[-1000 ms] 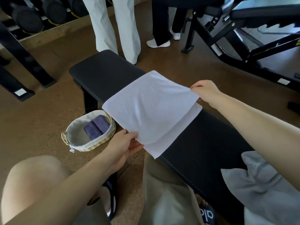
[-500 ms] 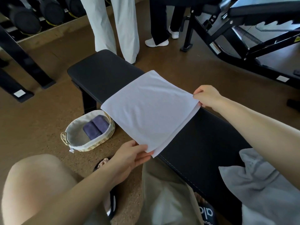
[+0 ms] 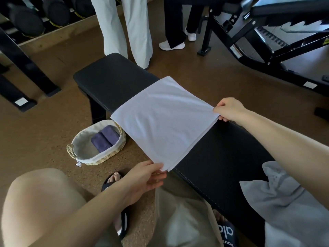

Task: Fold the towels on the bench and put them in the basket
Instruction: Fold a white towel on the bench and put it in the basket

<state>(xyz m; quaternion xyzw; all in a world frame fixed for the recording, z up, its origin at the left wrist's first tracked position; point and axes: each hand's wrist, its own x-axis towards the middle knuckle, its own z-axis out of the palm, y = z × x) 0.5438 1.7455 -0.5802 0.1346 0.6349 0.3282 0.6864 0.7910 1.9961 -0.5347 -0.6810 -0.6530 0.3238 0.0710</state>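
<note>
Head view: white towel (image 3: pixel 163 122) folded double, lying across bench (image 3: pixel 114 77) at frame centre. Left hand (image 3: pixel 144 179) pinches its lower corner; right hand (image 3: pixel 229 109) pinches its right corner. Basket (image 3: pixel 85 155) at lower left on floor holds purple towels (image 3: pixel 105 138).

Head view looks steeply down, close over bench (image 3: pixel 114 81)

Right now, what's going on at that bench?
A person is folding a white towel laid across the black bench. The left hand pinches its near corner and the right hand pinches the far corner, with the top layer lined up over the bottom one. A folded purple towel already sits in the basket on the floor, and a crumpled grey towel waits on the bench.
</note>
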